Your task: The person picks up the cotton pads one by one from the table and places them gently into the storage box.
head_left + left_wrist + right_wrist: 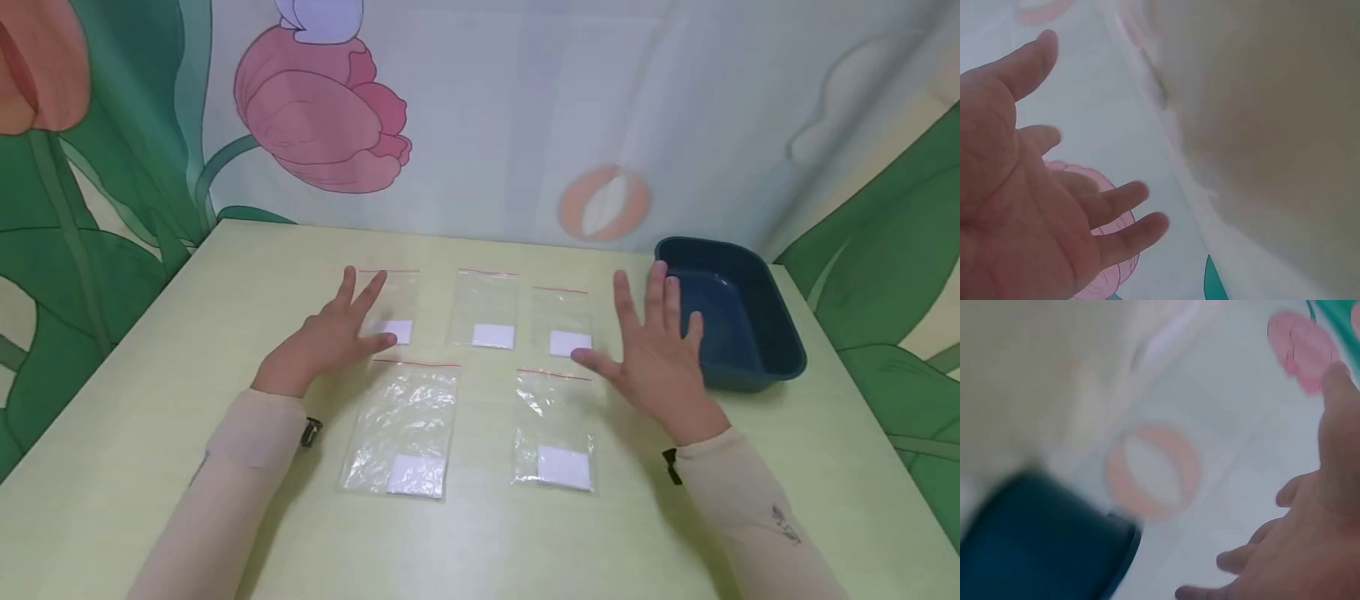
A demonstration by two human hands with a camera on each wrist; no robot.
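On a pale yellow-green table (150,433), five clear zip bags, each with a red seal line on top and a white label low down. Back row of three small bags: left small bag (393,308), middle small bag (487,310), right small bag (564,321). Front row of two larger bags: left large bag (401,429), right large bag (553,429). Left hand (330,337) spread wide, palm down, holding nothing, fingertips over the left small bag, thumb near its label. Right hand (656,350) likewise spread wide and holding nothing, thumb tip just beside the right small bag's label. Dark blue plastic bin (757,350) at the right hand's far side, close by the fingers. Behind the table, a backdrop (487,117) printed with pink tulips and green leaves. Both wrist views blurred, showing only open fingers against the backdrop.
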